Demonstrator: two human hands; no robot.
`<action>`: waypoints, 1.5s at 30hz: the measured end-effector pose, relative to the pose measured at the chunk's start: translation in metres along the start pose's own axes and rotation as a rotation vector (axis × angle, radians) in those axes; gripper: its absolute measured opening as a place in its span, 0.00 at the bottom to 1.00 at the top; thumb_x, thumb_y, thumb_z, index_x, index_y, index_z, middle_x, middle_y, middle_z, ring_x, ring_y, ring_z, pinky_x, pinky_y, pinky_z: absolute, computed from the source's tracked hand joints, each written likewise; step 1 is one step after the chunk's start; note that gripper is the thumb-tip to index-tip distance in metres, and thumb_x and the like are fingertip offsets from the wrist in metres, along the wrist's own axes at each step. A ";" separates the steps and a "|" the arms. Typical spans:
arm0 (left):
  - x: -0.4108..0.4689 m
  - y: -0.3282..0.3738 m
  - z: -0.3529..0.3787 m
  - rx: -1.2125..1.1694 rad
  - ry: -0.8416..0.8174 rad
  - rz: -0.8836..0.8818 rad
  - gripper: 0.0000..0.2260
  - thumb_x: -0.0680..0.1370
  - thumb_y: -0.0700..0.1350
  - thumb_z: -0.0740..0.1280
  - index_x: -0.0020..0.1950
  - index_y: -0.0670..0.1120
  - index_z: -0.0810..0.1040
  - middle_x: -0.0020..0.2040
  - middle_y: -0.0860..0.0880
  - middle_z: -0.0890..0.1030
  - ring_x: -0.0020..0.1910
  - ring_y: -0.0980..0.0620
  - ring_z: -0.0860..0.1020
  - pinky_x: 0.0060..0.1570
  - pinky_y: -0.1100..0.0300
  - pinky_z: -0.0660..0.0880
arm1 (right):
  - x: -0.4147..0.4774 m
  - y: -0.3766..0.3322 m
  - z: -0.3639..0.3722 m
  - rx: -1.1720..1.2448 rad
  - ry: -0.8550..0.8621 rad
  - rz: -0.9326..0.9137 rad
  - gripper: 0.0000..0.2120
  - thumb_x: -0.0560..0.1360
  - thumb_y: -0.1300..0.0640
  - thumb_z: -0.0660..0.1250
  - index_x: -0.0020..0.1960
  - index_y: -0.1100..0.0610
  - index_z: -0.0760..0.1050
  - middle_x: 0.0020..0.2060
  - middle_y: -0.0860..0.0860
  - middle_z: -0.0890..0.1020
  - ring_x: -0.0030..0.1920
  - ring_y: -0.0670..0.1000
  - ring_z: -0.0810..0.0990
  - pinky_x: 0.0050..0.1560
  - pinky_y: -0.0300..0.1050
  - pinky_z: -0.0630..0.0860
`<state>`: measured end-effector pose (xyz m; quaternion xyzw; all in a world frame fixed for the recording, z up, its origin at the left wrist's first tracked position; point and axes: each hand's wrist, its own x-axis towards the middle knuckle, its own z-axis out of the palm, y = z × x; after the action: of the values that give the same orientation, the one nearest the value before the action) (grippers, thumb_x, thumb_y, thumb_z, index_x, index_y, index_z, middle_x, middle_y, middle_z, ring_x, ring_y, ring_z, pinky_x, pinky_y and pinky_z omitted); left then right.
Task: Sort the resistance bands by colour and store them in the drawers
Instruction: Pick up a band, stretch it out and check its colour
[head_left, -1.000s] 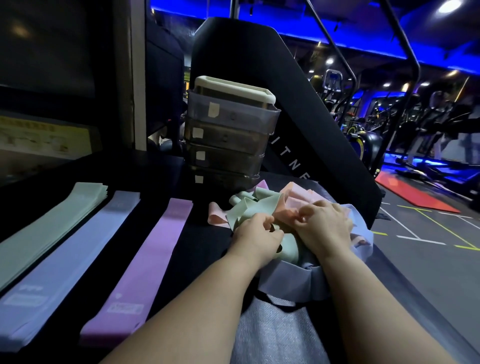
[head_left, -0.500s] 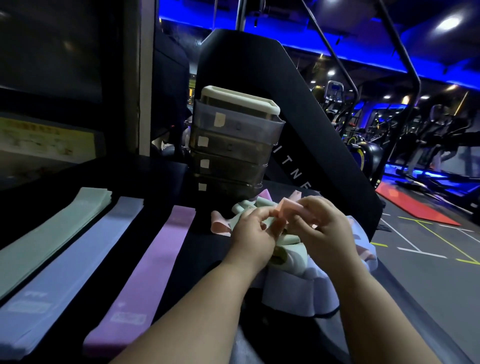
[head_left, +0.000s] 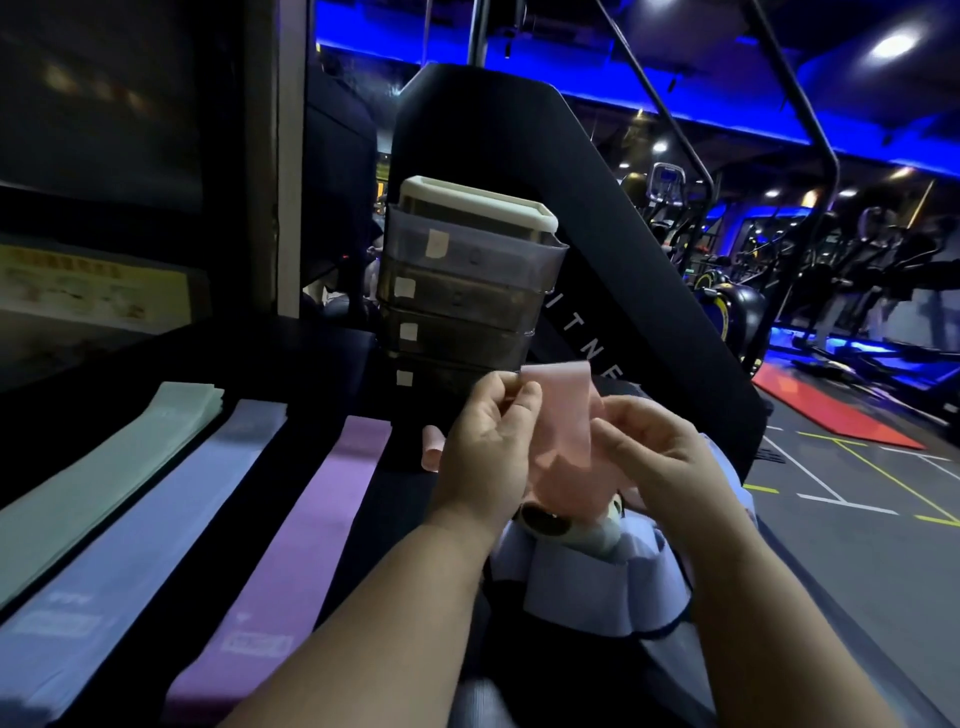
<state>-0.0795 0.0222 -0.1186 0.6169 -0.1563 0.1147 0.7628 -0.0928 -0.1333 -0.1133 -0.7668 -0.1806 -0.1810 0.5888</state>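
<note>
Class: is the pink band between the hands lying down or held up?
Held up: left hand and right hand pinch the pink band.

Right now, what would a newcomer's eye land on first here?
The pink band, held up mid-frame in the grip of the left hand and right hand, just in front of the smoky drawer stack. Next, three flat rows on the dark surface at left: green bands, pale blue bands, purple bands. Behind, blue-lit gym machines fill the right background.
</note>
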 end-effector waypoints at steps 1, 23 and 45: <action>0.001 0.000 -0.001 0.003 0.006 0.001 0.09 0.75 0.60 0.62 0.43 0.57 0.77 0.39 0.54 0.81 0.46 0.47 0.79 0.59 0.38 0.74 | 0.000 0.000 0.000 0.007 -0.006 0.014 0.08 0.72 0.51 0.68 0.47 0.52 0.82 0.39 0.52 0.82 0.41 0.49 0.79 0.43 0.47 0.72; -0.007 0.002 0.000 0.336 0.041 0.151 0.08 0.67 0.52 0.66 0.45 0.57 0.78 0.43 0.62 0.80 0.46 0.60 0.75 0.58 0.50 0.73 | 0.007 -0.003 -0.002 0.415 0.158 0.266 0.23 0.62 0.65 0.63 0.56 0.55 0.79 0.47 0.58 0.73 0.44 0.56 0.71 0.42 0.46 0.68; -0.004 -0.007 0.000 0.290 -0.027 0.137 0.03 0.74 0.52 0.69 0.46 0.57 0.81 0.43 0.59 0.84 0.45 0.60 0.81 0.63 0.40 0.71 | -0.001 -0.004 0.001 -0.136 0.064 0.041 0.12 0.67 0.47 0.73 0.47 0.52 0.83 0.45 0.56 0.83 0.46 0.55 0.81 0.47 0.52 0.78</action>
<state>-0.0805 0.0202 -0.1268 0.7099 -0.1900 0.1797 0.6539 -0.0955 -0.1319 -0.1108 -0.8024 -0.1333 -0.2050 0.5443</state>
